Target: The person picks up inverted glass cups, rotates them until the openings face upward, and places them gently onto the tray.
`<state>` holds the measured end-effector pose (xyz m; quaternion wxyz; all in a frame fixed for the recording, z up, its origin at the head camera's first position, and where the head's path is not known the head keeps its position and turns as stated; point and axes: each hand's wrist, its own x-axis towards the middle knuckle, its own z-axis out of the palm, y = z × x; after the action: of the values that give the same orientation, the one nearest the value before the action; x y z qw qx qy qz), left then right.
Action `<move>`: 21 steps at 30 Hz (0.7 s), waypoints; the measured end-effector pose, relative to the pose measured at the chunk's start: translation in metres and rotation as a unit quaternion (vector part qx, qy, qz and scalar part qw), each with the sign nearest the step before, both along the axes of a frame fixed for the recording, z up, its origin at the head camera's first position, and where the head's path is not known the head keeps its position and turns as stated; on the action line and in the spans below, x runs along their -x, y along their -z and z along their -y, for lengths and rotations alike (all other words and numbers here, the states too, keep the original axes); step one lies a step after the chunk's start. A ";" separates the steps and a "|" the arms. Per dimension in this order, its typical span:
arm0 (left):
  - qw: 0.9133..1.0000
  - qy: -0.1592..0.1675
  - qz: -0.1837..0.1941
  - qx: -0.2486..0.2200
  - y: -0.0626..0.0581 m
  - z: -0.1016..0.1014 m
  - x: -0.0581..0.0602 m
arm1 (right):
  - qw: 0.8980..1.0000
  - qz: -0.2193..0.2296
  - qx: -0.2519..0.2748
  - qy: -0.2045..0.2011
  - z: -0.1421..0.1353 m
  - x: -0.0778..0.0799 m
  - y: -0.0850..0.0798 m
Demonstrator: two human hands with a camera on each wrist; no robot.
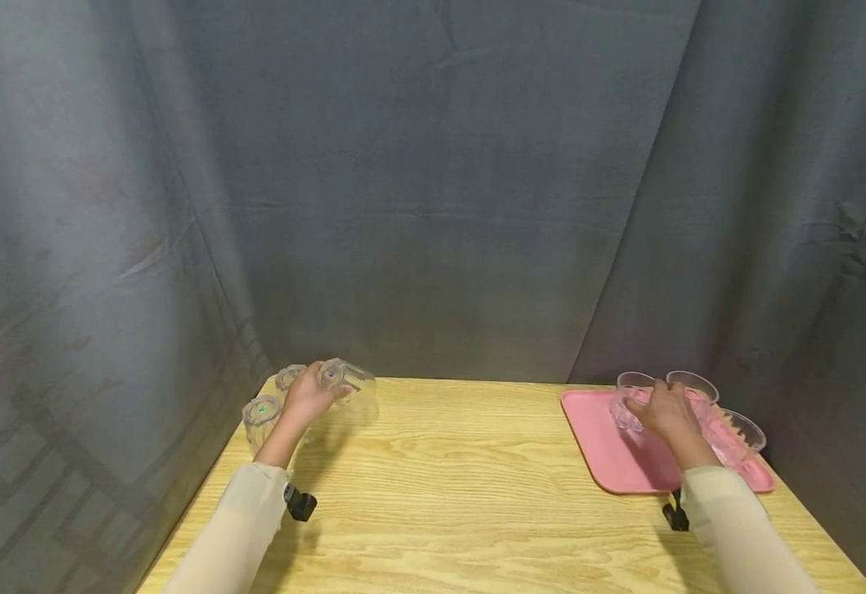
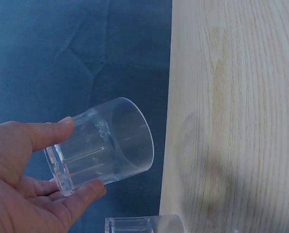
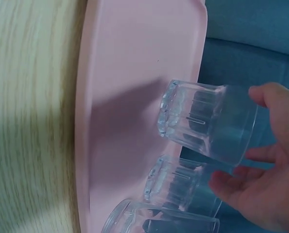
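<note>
My left hand [image 1: 310, 398] grips a clear cup [image 2: 103, 145] near its faceted base, thumb on one side and fingers on the other. The cup is tilted, its mouth pointing away from the palm. Beside it, another clear cup [image 1: 261, 412] stands base up on the table, with one more faceted base [image 1: 289, 376] behind my hand. Over the pink tray [image 1: 602, 445], my right hand [image 1: 666, 417] holds a clear cup [image 3: 207, 121] at the rim between thumb and fingers. Its mouth faces up. Whether its base touches the tray is hard to tell.
More clear cups, mouth up, stand on the tray close to my right hand: one [image 1: 693, 386] behind it and one [image 1: 745, 429] to its right. Wooden table [image 1: 440, 487] lies between the hands. Grey curtains [image 1: 418, 206] hang behind and at both sides.
</note>
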<state>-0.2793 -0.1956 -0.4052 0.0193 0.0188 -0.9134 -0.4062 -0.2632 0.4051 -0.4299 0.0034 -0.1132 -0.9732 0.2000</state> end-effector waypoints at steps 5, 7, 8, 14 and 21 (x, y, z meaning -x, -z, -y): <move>1.000 0.001 0.006 -0.017 -0.001 -0.001 -0.005 | 0.999 -0.040 -0.007 -0.008 0.004 -0.006 0.000; 0.999 0.000 0.009 -0.032 -0.002 -0.002 -0.008 | 0.998 -0.061 -0.009 -0.012 0.007 -0.009 0.001; 0.999 0.000 0.012 -0.041 -0.002 -0.002 -0.009 | 0.997 -0.071 -0.010 -0.013 0.008 -0.010 0.001; 0.996 0.006 0.030 -0.090 -0.004 -0.006 -0.017 | 0.993 -0.120 -0.017 -0.013 0.016 -0.014 0.003; 0.994 0.014 0.033 -0.107 -0.007 -0.008 -0.024 | 0.988 -0.154 -0.006 -0.016 0.026 -0.025 -0.002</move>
<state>-0.2552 -0.1877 -0.3986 -0.0187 0.0213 -0.8650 -0.5009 -0.2387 0.3793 -0.4276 0.1506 -0.0655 -0.9639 0.2095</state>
